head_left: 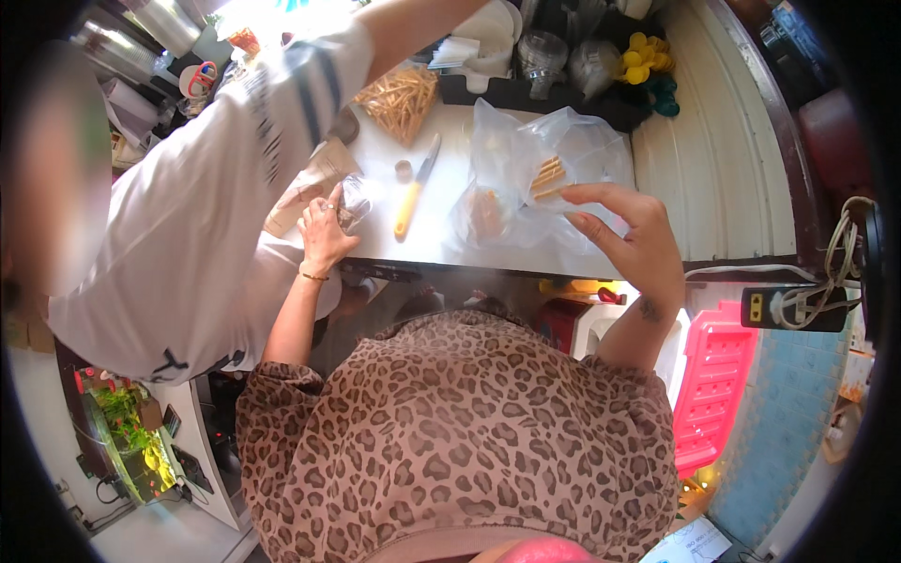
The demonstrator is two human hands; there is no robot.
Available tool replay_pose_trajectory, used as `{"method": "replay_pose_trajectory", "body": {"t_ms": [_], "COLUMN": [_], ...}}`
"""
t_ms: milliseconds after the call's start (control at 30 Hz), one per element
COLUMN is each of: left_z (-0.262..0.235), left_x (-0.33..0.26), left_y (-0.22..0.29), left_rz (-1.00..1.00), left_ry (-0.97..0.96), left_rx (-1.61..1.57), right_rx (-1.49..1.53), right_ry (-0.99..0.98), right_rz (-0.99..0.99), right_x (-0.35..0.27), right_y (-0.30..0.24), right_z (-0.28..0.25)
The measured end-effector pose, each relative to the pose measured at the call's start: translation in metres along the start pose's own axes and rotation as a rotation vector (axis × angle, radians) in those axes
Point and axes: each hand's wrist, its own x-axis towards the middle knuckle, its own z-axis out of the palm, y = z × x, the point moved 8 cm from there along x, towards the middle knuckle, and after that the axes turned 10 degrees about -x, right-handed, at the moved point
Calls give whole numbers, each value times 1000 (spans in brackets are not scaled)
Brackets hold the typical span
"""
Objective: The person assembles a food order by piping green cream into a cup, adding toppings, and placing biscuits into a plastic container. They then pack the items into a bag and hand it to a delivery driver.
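Observation:
My left hand [326, 235] is at the table's near edge, its fingers closed on a small clear plastic bag [357, 200] with something dark inside. A brown paper-like packet [305, 188] lies beside it. My right hand [643, 230] is over the right side of the table, thumb and forefinger apart with nothing between them. Just left of its fingertips, several tan sticks [548, 176] lie on a large translucent plastic bag [596, 145]. A knotted clear bag with a pale brown content [486, 214] sits nearby.
A knife with a yellow handle [408, 208] lies mid-table beside a small round cap [404, 170]. Behind are a bag of tan sticks [399, 101], a black organizer [601, 111] and yellow scoops [643, 58]. Another person's white sleeve [216, 178] reaches across from the left.

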Motion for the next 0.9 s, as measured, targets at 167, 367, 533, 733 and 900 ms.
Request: {"method": "replay_pose_trajectory", "body": {"t_ms": [167,367,533,733,900], "left_z": [-31,-147,-217,-158,-131], "left_x": [-24,-76,-78,11,25], "left_y": [24,183,315,462,395], "left_rz": [-59,63,471,530,701], "left_ry": [-71,-484,-732,-771,-517], "left_rx": [-177,-670,-702,-695,-327], "right_rx": [48,391,965,1383,1214], "right_ry": [214,156,-60,92,110], "right_rz": [-83,52,156,339,381], "right_x": [-6,-19,-39,-20,-1], "right_y": [-14,-2,1,89,88], "right_z": [-13,-36,-31,-100,-27]}}
